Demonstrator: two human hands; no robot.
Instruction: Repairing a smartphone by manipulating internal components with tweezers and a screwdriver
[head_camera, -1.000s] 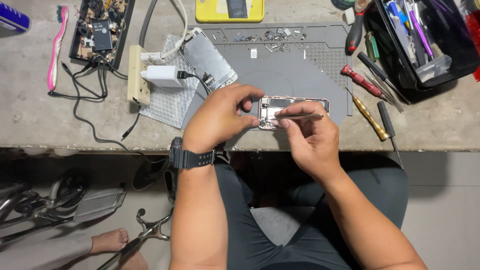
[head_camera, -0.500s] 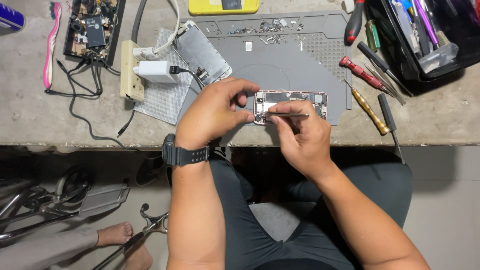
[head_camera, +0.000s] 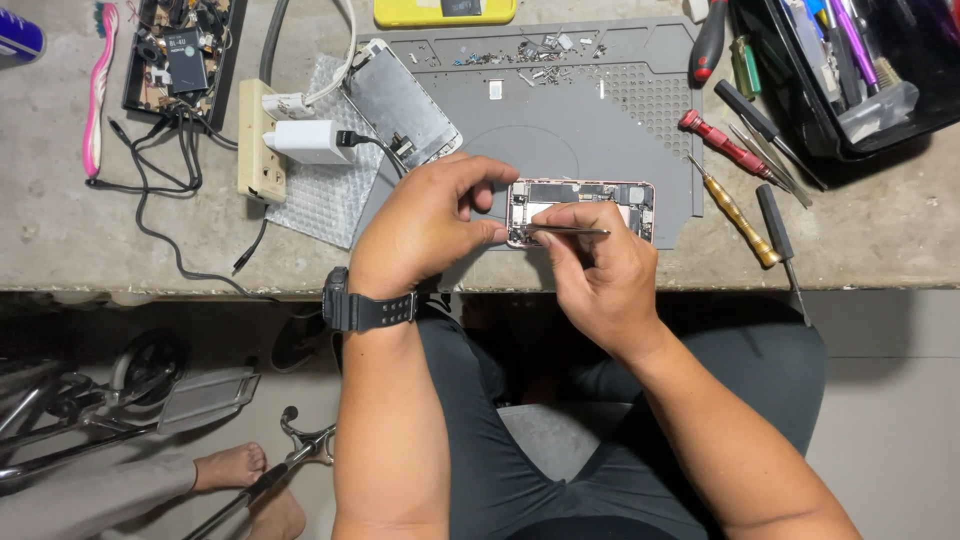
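An opened phone body (head_camera: 622, 204) with its insides showing lies on a grey work mat (head_camera: 580, 120) at the bench's near edge. My left hand (head_camera: 425, 225) pinches the phone's left end between thumb and fingers; a black watch is on that wrist. My right hand (head_camera: 600, 275) grips thin metal tweezers (head_camera: 575, 231), laid flat across the phone's lower edge with the tips pointing right. A detached phone screen (head_camera: 405, 100) rests face down at the mat's upper left corner.
Screwdrivers (head_camera: 735, 205) lie right of the mat, beside a black tool tray (head_camera: 850, 75). Small screws (head_camera: 545, 48) are scattered at the mat's top. A power strip with a white charger (head_camera: 300, 140), a circuit board (head_camera: 180, 50), a yellow case (head_camera: 445, 10) and another person's foot (head_camera: 235, 470) are around.
The view has shifted slightly. My right hand has slid a little left along the phone with the tweezers; my left hand keeps its pinch on the phone's end.
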